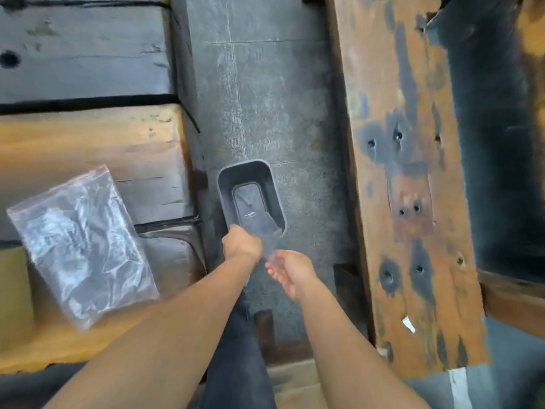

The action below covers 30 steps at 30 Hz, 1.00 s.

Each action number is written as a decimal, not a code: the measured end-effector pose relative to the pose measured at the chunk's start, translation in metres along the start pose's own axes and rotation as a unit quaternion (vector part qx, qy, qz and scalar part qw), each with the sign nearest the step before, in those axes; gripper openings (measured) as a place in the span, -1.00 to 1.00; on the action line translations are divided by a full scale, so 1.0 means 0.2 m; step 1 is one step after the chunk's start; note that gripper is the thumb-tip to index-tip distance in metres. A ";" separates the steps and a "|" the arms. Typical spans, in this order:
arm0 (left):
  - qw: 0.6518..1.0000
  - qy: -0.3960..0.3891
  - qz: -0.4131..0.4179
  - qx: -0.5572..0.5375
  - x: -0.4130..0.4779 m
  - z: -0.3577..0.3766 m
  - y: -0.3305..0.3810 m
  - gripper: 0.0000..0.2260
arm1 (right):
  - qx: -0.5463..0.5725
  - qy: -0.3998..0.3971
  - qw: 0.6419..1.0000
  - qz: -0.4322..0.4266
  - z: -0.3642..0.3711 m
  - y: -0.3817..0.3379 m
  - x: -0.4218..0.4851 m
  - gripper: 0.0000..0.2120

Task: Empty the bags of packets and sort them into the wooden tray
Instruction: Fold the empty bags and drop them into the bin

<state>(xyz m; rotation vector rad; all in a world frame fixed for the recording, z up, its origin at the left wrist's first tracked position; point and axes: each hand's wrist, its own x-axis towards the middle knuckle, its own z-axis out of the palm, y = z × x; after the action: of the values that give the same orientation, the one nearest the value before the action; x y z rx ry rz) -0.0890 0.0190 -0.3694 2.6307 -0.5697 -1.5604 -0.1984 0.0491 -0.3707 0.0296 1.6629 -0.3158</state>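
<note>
item: clear bag (270, 231), apparently emptied, held over the grey bin (250, 169) on the floor.
progress: likely one bag done and being discarded; a second bag (82, 240), full of packets, lies sealed on the wooden table (88, 137) to the left. the tray is not in view, so sorting cannot be judged.
left hand (241, 243): arm stretched down, fingers curled tight round the clear bag at the bin's near rim.
right hand (290, 270): palm up, fingers loose and holding nothing, just under the bag's near end; contact unclear.
</note>
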 end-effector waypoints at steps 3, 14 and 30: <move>1.000 0.017 -0.022 -0.016 0.17 0.10 0.00 -0.74 | -0.001 0.005 1.000 0.013 0.04 0.00 0.19 -0.81; 0.995 0.065 -0.076 -0.025 0.46 0.34 0.06 -0.65 | 0.093 -0.013 0.995 0.034 0.08 -0.03 0.59 -0.91; 1.000 -0.003 -0.001 0.009 -0.04 -0.09 0.22 -0.70 | -0.196 0.008 0.973 -0.124 0.21 -0.25 0.02 -0.76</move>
<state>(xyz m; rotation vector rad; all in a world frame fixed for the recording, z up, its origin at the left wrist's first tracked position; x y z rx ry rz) -0.0894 -0.0223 -0.3447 2.6401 -0.5833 -1.5729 -0.1683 -0.0091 -0.3680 -0.4763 1.7215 -0.1704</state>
